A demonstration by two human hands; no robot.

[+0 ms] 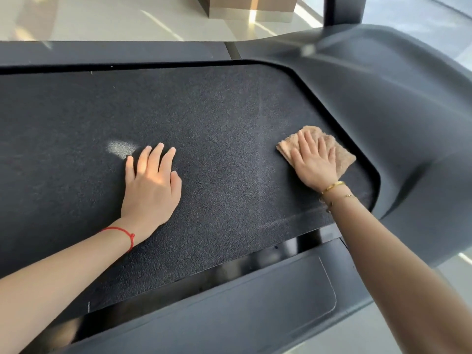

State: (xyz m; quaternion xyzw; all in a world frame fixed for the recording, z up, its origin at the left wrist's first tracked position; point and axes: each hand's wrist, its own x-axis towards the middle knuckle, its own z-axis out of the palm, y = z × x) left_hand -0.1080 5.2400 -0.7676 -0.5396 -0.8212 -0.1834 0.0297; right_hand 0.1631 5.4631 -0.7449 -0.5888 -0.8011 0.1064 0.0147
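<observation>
Beyond the grey plastic side rail (255, 302), your left hand (150, 185) lies flat on the black textured treadmill belt (204, 111); your right hand (314, 166) presses a folded tan cloth (343, 155), fingers straight. Much wiping likely remains.

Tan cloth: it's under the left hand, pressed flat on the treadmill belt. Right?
Not quite, wrong hand. The head view shows the tan cloth under the right hand, pressed flat on the treadmill belt. The left hand lies bare on the belt, with no cloth under it.
</observation>
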